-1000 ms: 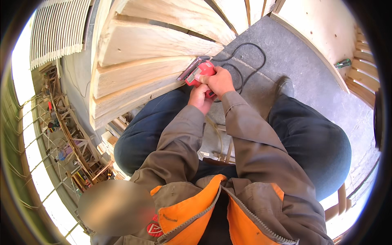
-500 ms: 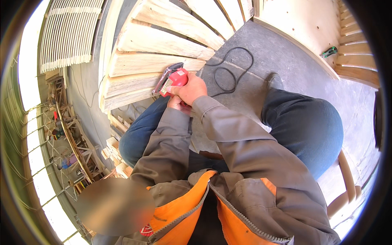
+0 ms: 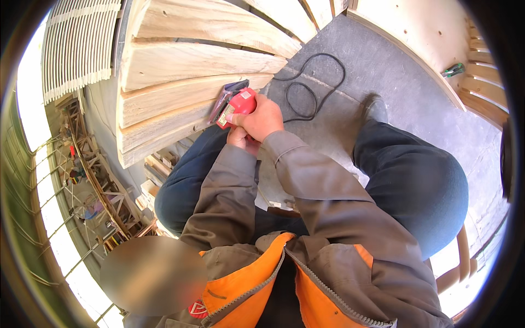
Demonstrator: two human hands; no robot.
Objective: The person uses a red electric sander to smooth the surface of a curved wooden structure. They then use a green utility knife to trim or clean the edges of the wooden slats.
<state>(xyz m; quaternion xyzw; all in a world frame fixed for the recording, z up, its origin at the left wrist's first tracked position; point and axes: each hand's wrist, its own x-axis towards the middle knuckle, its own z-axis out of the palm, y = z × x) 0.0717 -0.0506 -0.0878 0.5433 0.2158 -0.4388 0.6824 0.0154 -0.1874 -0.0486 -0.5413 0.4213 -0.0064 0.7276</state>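
A red electric sander (image 3: pixel 240 105) with a dark base is pressed against the side of a pale slatted wooden panel (image 3: pixel 202 57), at the slat closest to me. My right hand (image 3: pixel 266 119) is wrapped round the sander's body, thumb across its top. Just below it, my left hand (image 3: pixel 238 136) is closed at the rear of the same tool; its fingers are partly hidden by the right hand and sleeve.
A black cable (image 3: pixel 316 101) loops over the grey floor (image 3: pixel 404 131). At right, a green-handled tool (image 3: pixel 453 70) lies by another wooden piece with slats (image 3: pixel 484 82). Wood offcuts (image 3: pixel 156 169) lie beside my left knee. Thin strips (image 3: pixel 79 49) stand bundled at upper left.
The view has shifted a little, so the slatted panel sits further left and larger in the picture. Both hands keep their hold on the sander, which stays against the near slat.
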